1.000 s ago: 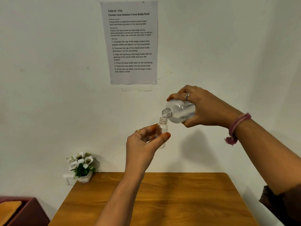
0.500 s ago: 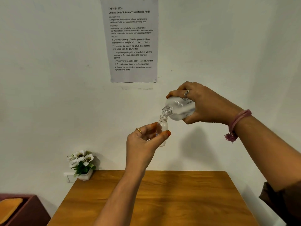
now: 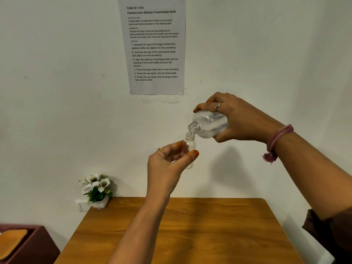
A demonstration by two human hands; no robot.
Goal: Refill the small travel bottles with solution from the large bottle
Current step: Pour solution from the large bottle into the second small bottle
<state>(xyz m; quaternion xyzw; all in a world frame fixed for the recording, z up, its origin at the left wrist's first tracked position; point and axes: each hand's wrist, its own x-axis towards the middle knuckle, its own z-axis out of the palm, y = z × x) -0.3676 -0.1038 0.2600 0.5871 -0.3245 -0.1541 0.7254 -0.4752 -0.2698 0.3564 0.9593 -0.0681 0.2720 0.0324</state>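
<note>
Travel bottle (image 3: 189,147) pinched upright in left hand (image 3: 167,162), mouth up to catch solution; large bottle (image 3: 208,124) gripped, tipped neck-down by right hand (image 3: 238,119), directly above.

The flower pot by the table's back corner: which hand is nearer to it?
Left. The left hand, holding the small travel bottle, is up and right of the flower pot; the right hand tilts the large bottle farther right and higher.
</note>
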